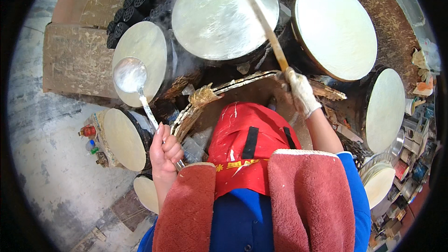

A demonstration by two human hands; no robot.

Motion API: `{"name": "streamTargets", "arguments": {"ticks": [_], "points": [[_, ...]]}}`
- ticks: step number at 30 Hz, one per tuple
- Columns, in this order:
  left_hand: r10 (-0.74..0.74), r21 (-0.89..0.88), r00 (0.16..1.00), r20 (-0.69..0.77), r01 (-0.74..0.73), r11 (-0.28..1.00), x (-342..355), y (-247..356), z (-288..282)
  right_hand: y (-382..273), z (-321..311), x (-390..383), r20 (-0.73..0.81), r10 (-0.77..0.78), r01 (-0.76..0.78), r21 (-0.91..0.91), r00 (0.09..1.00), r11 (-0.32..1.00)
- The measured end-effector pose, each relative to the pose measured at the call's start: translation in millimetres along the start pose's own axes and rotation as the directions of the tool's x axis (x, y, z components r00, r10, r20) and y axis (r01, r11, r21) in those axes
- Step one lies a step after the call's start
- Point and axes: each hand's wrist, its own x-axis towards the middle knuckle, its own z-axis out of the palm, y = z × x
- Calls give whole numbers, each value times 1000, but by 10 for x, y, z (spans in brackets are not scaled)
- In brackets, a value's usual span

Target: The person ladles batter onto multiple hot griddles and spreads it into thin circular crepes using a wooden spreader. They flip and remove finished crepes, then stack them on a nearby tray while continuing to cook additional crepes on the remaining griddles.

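Observation:
My left hand, bare, is wrapped round the handle of a metal ladle. The ladle's round bowl hangs over the edge of a round vessel with a pale surface at the left. In a whitish work glove, my right hand grips a long wooden stick. That stick slants up and left, its tip over the large middle vessel, whose pale top looks glossy and streaked; I cannot tell whether the tip touches it. Wisps of steam drift around this vessel.
More pale-topped round vessels curve around me: one at the upper right, one at the right, one at the left. Black honeycomb coal briquettes are stacked behind. A crusted, splattered rim runs before my red apron.

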Motion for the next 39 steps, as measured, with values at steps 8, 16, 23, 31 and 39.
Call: {"name": "streamTargets", "arguments": {"ticks": [8,16,23,31,39], "points": [[17,-72,1000,-23,-18,997,51,-323,273,245,-721,139,47,-40,50,-240,998,969],[22,-18,999,-27,-22,1000,-18,-512,554,-810,63,1221,-242,-366,150,-614,899,775],[14,0,996,-82,-14,1000,128,-386,343,-472,-72,803,-12,-524,350,-732,852,585],[-245,193,965,-88,258,947,827,-293,636,-332,336,457,-60,-300,194,-641,952,743],[-351,228,928,127,317,921,1588,-105,1123,-252,96,662,-409,-459,131,-617,789,776]]}}
